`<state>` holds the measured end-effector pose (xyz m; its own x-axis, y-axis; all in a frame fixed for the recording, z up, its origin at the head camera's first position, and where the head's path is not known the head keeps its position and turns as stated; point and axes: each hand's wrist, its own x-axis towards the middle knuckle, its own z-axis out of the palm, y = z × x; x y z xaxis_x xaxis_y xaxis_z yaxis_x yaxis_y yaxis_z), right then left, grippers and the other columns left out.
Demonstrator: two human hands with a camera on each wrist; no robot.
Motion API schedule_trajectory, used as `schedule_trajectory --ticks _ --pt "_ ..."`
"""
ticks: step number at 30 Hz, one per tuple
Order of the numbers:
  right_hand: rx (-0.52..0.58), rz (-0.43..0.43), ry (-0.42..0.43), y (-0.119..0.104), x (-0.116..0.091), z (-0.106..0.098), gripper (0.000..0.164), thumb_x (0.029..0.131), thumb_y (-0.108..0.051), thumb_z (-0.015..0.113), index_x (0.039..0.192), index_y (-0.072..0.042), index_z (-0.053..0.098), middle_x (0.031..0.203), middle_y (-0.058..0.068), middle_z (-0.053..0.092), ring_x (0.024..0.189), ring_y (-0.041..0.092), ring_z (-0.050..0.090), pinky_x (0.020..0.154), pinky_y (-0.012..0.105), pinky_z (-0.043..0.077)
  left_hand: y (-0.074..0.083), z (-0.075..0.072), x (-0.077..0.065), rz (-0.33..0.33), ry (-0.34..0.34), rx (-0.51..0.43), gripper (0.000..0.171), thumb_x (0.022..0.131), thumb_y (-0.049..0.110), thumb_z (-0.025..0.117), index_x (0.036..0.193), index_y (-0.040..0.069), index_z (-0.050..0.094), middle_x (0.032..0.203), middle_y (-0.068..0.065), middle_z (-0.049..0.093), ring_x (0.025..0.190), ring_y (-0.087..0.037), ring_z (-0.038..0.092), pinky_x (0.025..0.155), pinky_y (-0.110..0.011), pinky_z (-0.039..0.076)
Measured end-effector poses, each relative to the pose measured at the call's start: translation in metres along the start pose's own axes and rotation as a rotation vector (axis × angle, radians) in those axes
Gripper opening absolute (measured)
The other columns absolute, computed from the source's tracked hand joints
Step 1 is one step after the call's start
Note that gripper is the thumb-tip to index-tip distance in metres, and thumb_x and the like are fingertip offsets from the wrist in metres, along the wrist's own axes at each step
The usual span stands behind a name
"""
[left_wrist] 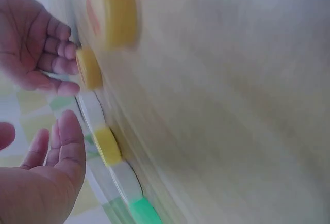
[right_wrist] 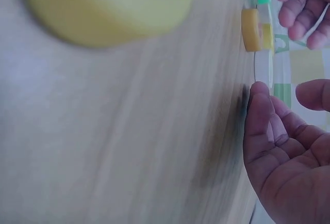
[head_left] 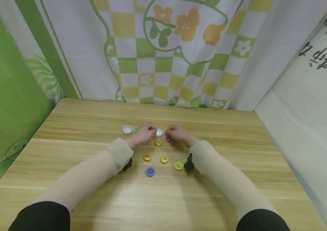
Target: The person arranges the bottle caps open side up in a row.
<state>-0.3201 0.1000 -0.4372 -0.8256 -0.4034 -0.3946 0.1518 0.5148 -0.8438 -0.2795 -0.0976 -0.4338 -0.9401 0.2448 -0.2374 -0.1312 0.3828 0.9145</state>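
A white bottle cap (head_left: 159,132) lies between the two hands at the middle of the table. My left hand (head_left: 145,133) is just left of it, the fingertips close to its rim; in the left wrist view the loosely bent fingers (left_wrist: 71,136) and thumb stand apart with nothing between them. On the cap's other side is my right hand (head_left: 177,134), its fingers (right_wrist: 258,121) loosely curled near the table and its thumb apart, holding nothing. An orange-yellow cap (head_left: 158,142) sits just in front of the white one.
Left of the left hand lie another white cap (head_left: 127,129) and a green cap (head_left: 134,129). Nearer me are two orange-yellow caps (head_left: 147,157), a yellow-green cap (head_left: 178,166) and a purple cap (head_left: 150,171). A patterned curtain (head_left: 175,73) hangs behind the wooden table (head_left: 209,199).
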Motion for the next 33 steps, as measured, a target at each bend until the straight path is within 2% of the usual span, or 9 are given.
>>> schedule_trajectory --ticks 4,8,15,21,29,33 --pt "-0.057 0.003 -0.031 0.000 -0.008 0.000 0.029 0.103 -0.008 0.051 0.122 0.010 0.063 0.098 0.013 0.068 0.084 0.016 0.064 0.074 0.027 0.058 0.001 0.004 -0.011 -0.052 -0.037 -0.019 0.029 0.107 0.010 0.048 0.128 -0.010 0.055 0.100 -0.012 0.060 0.090 -0.022 0.058 0.080 -0.032 0.053" --pt "-0.067 0.011 -0.064 0.000 -0.014 0.002 0.029 0.101 -0.008 0.055 0.125 0.008 0.062 0.100 0.014 0.070 0.086 0.017 0.065 0.076 0.028 0.058 0.002 0.005 -0.019 -0.085 -0.042 -0.006 0.029 0.107 0.008 0.048 0.127 -0.011 0.057 0.092 -0.009 0.058 0.082 -0.018 0.056 0.075 -0.029 0.052" --pt "-0.072 0.020 -0.098 0.004 -0.022 0.001 0.027 0.103 -0.007 0.054 0.124 0.008 0.061 0.102 0.014 0.070 0.088 0.018 0.065 0.078 0.029 0.058 -0.005 0.010 -0.024 -0.117 -0.083 -0.025 0.030 0.107 0.009 0.049 0.128 -0.010 0.058 0.092 -0.008 0.060 0.082 -0.016 0.058 0.076 -0.025 0.054" --pt "-0.036 0.024 -0.110 0.005 -0.020 0.008 0.030 0.103 -0.006 0.053 0.128 0.009 0.060 0.107 0.016 0.069 0.090 0.019 0.066 0.081 0.030 0.059 -0.010 0.012 -0.020 -0.154 -0.053 -0.041 0.036 0.103 0.007 0.050 0.134 -0.011 0.055 0.103 -0.013 0.064 0.089 -0.017 0.061 0.080 -0.025 0.057" --pt "-0.057 0.006 -0.141 0.002 -0.015 0.015 0.035 0.096 -0.003 0.062 0.129 0.009 0.060 0.107 0.017 0.070 0.094 0.023 0.068 0.086 0.033 0.059 -0.012 0.012 -0.013 -0.185 -0.072 -0.086 0.037 0.101 0.006 0.049 0.131 -0.014 0.057 0.111 -0.014 0.061 0.097 -0.019 0.060 0.087 -0.028 0.057" --pt "-0.120 -0.009 -0.127 0.000 -0.015 0.016 0.037 0.091 -0.003 0.068 0.125 0.007 0.061 0.101 0.012 0.069 0.088 0.019 0.068 0.080 0.029 0.059 -0.009 0.012 -0.013 -0.192 -0.083 -0.106 0.038 0.101 0.006 0.049 0.132 -0.013 0.056 0.110 -0.013 0.061 0.095 -0.018 0.059 0.086 -0.027 0.057"
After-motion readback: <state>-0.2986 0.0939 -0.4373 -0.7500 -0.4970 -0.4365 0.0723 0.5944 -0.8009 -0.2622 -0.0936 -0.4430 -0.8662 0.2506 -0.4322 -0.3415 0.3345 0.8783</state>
